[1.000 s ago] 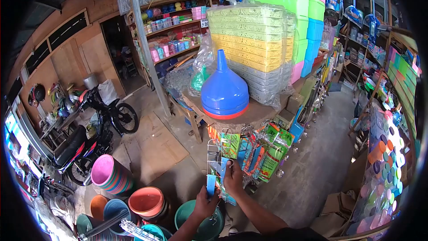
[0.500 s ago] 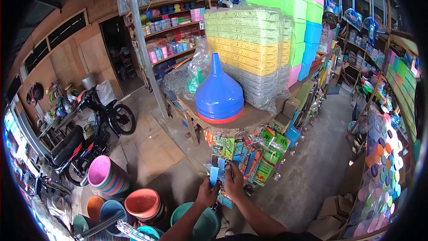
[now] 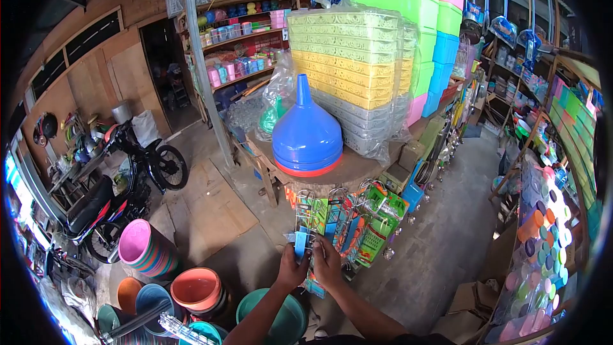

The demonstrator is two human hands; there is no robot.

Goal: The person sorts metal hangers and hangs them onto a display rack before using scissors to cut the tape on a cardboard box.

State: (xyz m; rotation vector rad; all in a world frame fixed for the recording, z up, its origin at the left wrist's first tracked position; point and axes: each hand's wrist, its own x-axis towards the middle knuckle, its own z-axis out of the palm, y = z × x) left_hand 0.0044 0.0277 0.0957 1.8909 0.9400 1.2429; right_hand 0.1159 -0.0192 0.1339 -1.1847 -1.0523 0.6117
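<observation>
My left hand [image 3: 294, 269] is closed on a small blue packet [image 3: 300, 243], low in the middle of the view. Right beside it, my right hand [image 3: 326, 263] has its fingers pressed together near metal hooks; what it holds is too small to name. Hanging packets in green, orange and blue [image 3: 338, 220] surround both hands, on hooks at the table's front. Above them a blue funnel [image 3: 307, 134] stands upright on a round wooden tabletop [image 3: 319, 181], over a red rim.
Behind the funnel rise wrapped stacked baskets [image 3: 348, 57] and green bins [image 3: 396, 0]. At left are a motorcycle [image 3: 128, 185] and stacked pots [image 3: 198, 289]. A green tub [image 3: 271, 316] is below my left arm. Colourful lids [image 3: 549, 236] line the right side.
The view has shifted slightly, moving most things a little left. My right hand has come lower and closer to my left hand, and less of the blue packets shows between them.
</observation>
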